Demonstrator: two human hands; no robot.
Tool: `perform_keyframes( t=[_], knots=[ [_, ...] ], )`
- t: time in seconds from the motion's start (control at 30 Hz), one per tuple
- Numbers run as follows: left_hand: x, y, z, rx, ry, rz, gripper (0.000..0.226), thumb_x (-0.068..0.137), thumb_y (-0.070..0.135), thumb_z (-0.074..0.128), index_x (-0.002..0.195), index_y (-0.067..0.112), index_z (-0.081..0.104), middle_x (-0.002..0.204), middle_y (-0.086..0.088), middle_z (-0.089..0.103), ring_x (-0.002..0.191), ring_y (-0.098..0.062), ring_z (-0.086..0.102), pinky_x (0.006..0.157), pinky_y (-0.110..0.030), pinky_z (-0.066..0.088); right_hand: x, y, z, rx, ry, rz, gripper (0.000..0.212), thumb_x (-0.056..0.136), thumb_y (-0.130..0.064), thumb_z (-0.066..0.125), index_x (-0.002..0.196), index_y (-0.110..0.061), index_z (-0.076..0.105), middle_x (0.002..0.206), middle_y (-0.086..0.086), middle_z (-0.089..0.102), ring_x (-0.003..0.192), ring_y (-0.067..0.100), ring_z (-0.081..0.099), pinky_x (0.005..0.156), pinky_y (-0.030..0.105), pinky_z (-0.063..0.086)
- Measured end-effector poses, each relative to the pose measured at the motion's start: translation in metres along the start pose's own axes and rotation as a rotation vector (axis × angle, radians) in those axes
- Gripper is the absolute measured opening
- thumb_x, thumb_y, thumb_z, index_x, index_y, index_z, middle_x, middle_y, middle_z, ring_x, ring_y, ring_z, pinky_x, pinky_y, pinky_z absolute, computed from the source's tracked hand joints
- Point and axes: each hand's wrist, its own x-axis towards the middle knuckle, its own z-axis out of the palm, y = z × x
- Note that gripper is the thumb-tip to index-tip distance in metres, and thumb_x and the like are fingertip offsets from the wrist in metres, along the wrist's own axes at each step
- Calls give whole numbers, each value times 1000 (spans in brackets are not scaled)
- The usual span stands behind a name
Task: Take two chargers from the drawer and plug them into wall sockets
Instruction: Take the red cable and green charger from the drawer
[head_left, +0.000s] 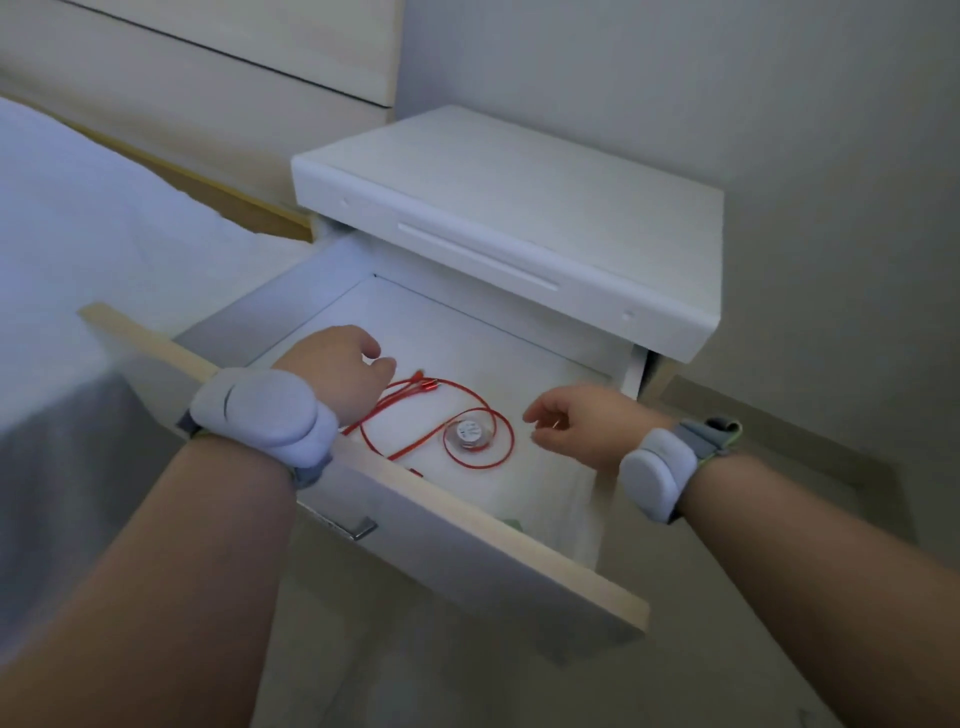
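As left hand (337, 371) and right hand (569, 423) flank the red charger cable (470, 431) in the drawer (467, 525), retrieval is in hand. Left grip curls out of sight, so cannot tell; right grip is loosely curled and empty. Next move likely needs a pinch on the cable.

The left hand (337, 369) and its wrist band (265, 415) cover the near-left end of the red cable (467, 395), and the fingers curl down out of sight, so whether they hold the cable cannot be told. The right hand (576, 423) is blurred, leaving it unclear whether thumb and forefinger pinch anything, and the print on the round disc (467, 432) is too small to read. The front board of the drawer (519, 545) hides the near strip of its floor, where only a corner of something green (511, 521) peeks out.
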Motion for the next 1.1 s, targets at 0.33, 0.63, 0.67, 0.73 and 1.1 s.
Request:
perform_keyframes(
  t=[0.33, 0.63, 0.67, 0.73, 1.1],
  knots=[
    [31, -15, 5, -16, -113, 38, 45, 91, 39, 43, 131, 19, 46, 135, -4, 53, 119, -25, 50, 94, -29, 37, 103, -31, 46, -81, -251, 50, 99, 76, -45, 68, 148, -26, 3, 148, 12, 32, 130, 33, 39, 103, 41, 40],
    [41, -17, 9, -41, -95, 62, 46, 90, 39, 45, 132, 19, 45, 133, -4, 54, 117, -24, 52, 85, -26, 34, 110, -36, 47, -203, -160, 81, 32, 81, -17, 58, 111, -8, 59, 109, 12, 59, 96, 29, 58, 73, 29, 45],
    [40, -17, 9, -38, -93, 65, 47, 90, 39, 45, 133, 20, 44, 134, -4, 53, 118, -24, 51, 86, -26, 34, 107, -36, 40, -175, -110, 67, 25, 81, -15, 58, 105, -10, 63, 100, 7, 59, 90, 26, 57, 70, 27, 42],
    [39, -17, 8, -36, -100, 83, 54, 88, 42, 49, 137, 23, 38, 139, -4, 48, 124, -24, 47, 91, -27, 34, 100, -41, 24, -82, -1, 18, 16, 79, -13, 57, 91, -15, 67, 81, -3, 55, 77, 18, 52, 65, 24, 38],
    [19, 20, 18, -165, -242, 254, 46, 83, 26, 56, 127, 23, 45, 87, 6, 69, 88, -16, 62, 81, -27, 48, 68, -64, -38, 726, 296, -70, 33, 78, 1, 49, 59, -23, 63, 63, -4, 65, 57, 9, 56, 65, 27, 48]
  ],
)
